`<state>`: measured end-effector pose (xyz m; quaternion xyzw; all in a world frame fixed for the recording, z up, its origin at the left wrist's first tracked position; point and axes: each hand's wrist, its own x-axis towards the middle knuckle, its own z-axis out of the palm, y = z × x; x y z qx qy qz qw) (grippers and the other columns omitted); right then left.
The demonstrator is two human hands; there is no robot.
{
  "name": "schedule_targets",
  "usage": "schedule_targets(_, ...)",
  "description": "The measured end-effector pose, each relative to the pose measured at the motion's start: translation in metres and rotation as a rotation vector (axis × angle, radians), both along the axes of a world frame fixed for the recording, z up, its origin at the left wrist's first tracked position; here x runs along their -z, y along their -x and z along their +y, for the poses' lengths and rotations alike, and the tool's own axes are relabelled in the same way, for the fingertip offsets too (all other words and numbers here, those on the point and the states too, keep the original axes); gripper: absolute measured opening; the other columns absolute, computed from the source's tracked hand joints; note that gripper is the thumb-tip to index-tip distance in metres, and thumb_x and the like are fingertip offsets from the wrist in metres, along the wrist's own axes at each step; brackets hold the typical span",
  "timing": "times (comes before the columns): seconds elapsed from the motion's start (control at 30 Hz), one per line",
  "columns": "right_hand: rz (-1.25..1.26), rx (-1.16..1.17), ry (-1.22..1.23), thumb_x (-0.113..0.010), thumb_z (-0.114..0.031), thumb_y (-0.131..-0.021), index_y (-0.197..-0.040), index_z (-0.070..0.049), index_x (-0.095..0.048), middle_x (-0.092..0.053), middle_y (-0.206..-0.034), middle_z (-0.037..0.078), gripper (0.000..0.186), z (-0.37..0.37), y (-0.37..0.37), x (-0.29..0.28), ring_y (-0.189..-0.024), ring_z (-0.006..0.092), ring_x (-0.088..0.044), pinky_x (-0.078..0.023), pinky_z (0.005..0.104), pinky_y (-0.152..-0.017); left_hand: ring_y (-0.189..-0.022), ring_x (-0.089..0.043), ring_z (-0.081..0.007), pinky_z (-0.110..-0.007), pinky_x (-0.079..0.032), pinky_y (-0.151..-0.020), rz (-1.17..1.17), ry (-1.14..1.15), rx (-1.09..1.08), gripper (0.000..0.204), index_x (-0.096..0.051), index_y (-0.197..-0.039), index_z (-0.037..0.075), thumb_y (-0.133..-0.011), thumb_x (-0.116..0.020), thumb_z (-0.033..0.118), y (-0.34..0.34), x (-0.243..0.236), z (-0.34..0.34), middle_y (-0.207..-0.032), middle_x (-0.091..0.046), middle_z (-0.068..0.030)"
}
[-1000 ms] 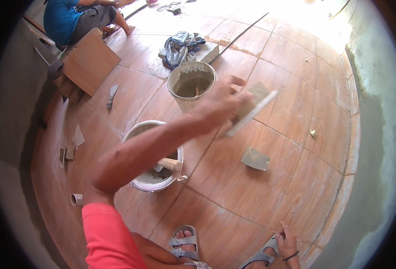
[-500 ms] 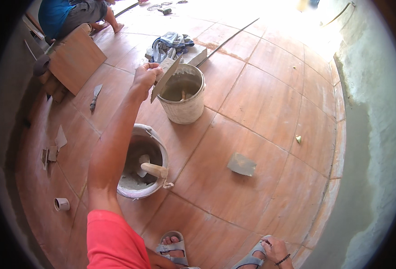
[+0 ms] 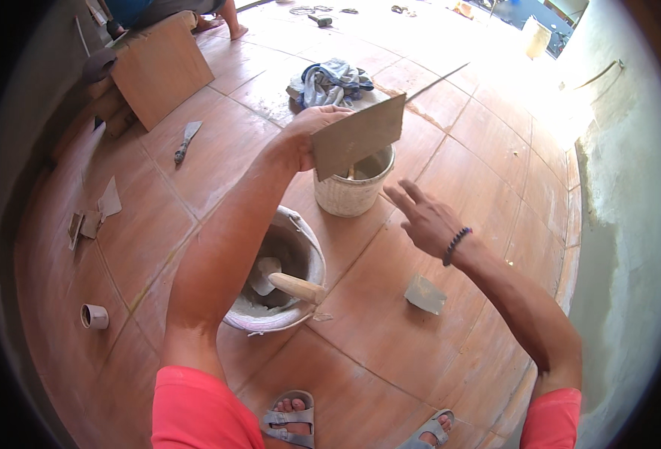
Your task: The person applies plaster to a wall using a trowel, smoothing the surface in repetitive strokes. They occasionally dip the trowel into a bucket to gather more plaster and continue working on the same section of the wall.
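While the left hand (image 3: pixel 308 133) gripped a grey rectangular tile piece (image 3: pixel 359 136) by its left edge, fingers closed around it, the piece was held tilted in the air just above a white bucket (image 3: pixel 351 191) standing on the tiled floor (image 3: pixel 211 165). The right hand (image 3: pixel 424 217) hovered empty to the right of the bucket, its fingers spread and pointing toward the tile piece without touching it; a dark beaded bracelet (image 3: pixel 456 245) circled its wrist. Below the left forearm sat a round metal pan (image 3: pixel 304 258) of grey mortar, with a wooden-handled trowel (image 3: pixel 285 283) lying in it. A small grey tile fragment (image 3: pixel 425 294) lay on the floor under the right forearm. Beyond the left hand lay a heap of cloth (image 3: pixel 330 81), and farther to its left a second trowel (image 3: pixel 186 141) rested on the floor near a leaning brown tile (image 3: pixel 162 71).
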<state>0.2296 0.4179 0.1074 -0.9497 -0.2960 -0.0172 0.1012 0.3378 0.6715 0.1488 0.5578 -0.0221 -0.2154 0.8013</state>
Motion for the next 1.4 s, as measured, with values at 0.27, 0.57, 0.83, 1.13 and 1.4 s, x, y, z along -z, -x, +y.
schedule_targets(0.27, -0.045, 0.084, 0.009, -0.062, -0.018, -0.091, -0.098, -0.009, -0.065, -0.063, -0.105, 0.011, 0.011, 0.028, -0.074, 0.04, -0.104, 0.0327, -0.062, -0.05, 0.0437, -0.09, -0.091, -0.066, -0.0201, -0.034, -0.057, -0.075, -0.055, -0.116, 0.034, 0.036, -0.058, -0.121, -0.004, -0.088, -0.066, 0.008, 0.021, -0.012, 0.005, -0.107, -0.065, -0.0145)
schedule_targets(0.57, -0.064, 0.09, -0.018, -0.064, -0.016, -0.09, -0.089, -0.007, -0.059, -0.057, -0.087, 0.014, 0.01, 0.0, -0.021, 0.04, -0.084, 0.0354, -0.062, -0.051, 0.0463, -0.074, -0.091, -0.065, -0.0188, -0.033, -0.055, -0.075, -0.179, -0.361, 0.193, 0.03, -0.062, -0.118, -0.002, -0.092, -0.064, 0.013, 0.031, -0.026, -0.013, -0.106, -0.065, -0.0132)
schedule_targets(0.83, -0.037, 0.135, 0.052, -0.062, -0.019, -0.09, -0.097, -0.009, -0.061, -0.056, -0.096, 0.013, 0.013, -0.059, 0.075, 0.042, -0.083, 0.0337, -0.062, -0.055, 0.0429, -0.07, -0.074, -0.067, -0.0111, -0.026, -0.056, -0.064, -0.029, -0.248, 0.442, 0.017, -0.065, -0.107, -0.001, -0.095, -0.061, 0.011, 0.026, -0.007, -0.064, -0.093, -0.069, -0.008)
schedule_targets(1.13, 0.115, 0.154, 0.046, -0.058, -0.011, -0.087, -0.108, -0.009, -0.062, -0.058, -0.102, 0.014, 0.022, -0.081, 0.155, 0.031, -0.09, 0.0341, -0.064, -0.057, 0.0414, -0.071, -0.079, -0.066, -0.0174, -0.03, -0.053, -0.067, -0.321, -0.765, 0.709, 0.027, -0.067, -0.106, 0.0, -0.085, -0.071, 0.017, 0.062, -0.006, -0.155, -0.091, -0.069, -0.0113)
schedule_targets(1.4, -0.108, 0.078, -0.116, -0.063, -0.009, -0.088, -0.12, -0.007, -0.061, -0.059, -0.119, 0.021, 0.032, -0.125, 0.207, 0.004, -0.095, 0.034, -0.065, -0.057, 0.0379, -0.078, -0.095, -0.068, -0.0371, -0.044, -0.055, -0.08, -0.926, -1.294, 0.887, 0.024, -0.066, -0.103, -0.003, -0.079, -0.063, 0.003, 0.096, 0.061, -0.221, -0.104, -0.068, -0.0235)
